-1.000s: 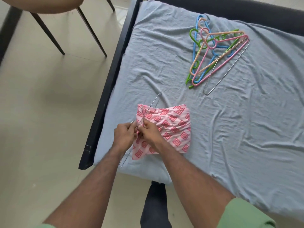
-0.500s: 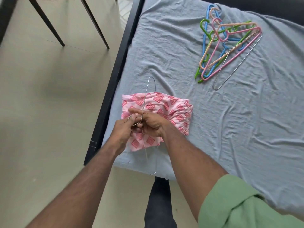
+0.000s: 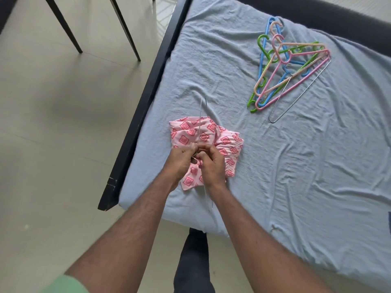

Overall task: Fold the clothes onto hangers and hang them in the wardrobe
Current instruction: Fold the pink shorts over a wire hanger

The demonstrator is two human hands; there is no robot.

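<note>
A pink patterned garment [image 3: 224,142] lies folded near the front left corner of the bed [image 3: 317,166]. A thin metal wire hanger [image 3: 199,119] runs across it, one end poking out beyond the cloth, the other below my hands. My left hand [image 3: 179,159] and my right hand [image 3: 211,163] meet over the garment's middle. Both pinch the wire hanger at its centre, fingers curled. A pile of coloured plastic hangers [image 3: 283,66] lies at the far right of the bed, with another metal hanger [image 3: 296,96] beside it.
The bed has a blue-grey wrinkled sheet and a dark frame [image 3: 148,98] along its left side. Chair legs [image 3: 124,28] stand on the pale tiled floor at the upper left. My dark trouser leg [image 3: 192,261] shows below the bed's front edge.
The wire hanger has turned from slanted to nearly straight across the garment. The garment has shifted and bunched a little. My hands stay together at the hanger's centre.
</note>
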